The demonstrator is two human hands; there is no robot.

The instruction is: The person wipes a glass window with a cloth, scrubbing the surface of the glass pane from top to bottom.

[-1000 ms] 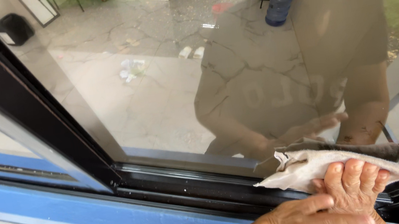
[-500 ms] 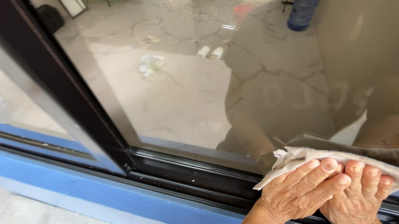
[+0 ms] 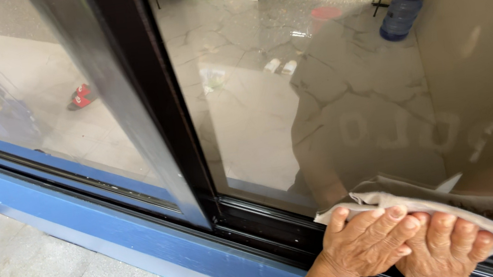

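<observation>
At the foot of the glass (image 3: pixel 270 122), just above the black frame (image 3: pixel 253 231) — wiping low, close to the bottom edge. Left hand (image 3: pixel 364 245) laid flat, fingers stretched out and pressing a crumpled grey cloth (image 3: pixel 396 198) to the pane; no closed grip on it, only palm and finger pressure. Right hand (image 3: pixel 447 248) just beside and partly under the left, fingers likewise straight on the cloth's lower edge. Cloth bunched above both sets of knuckles, trailing off to the right. For a further stroke, probably: keep both palms firm and level, hold the cloth spread — and stay clear of the track.
</observation>
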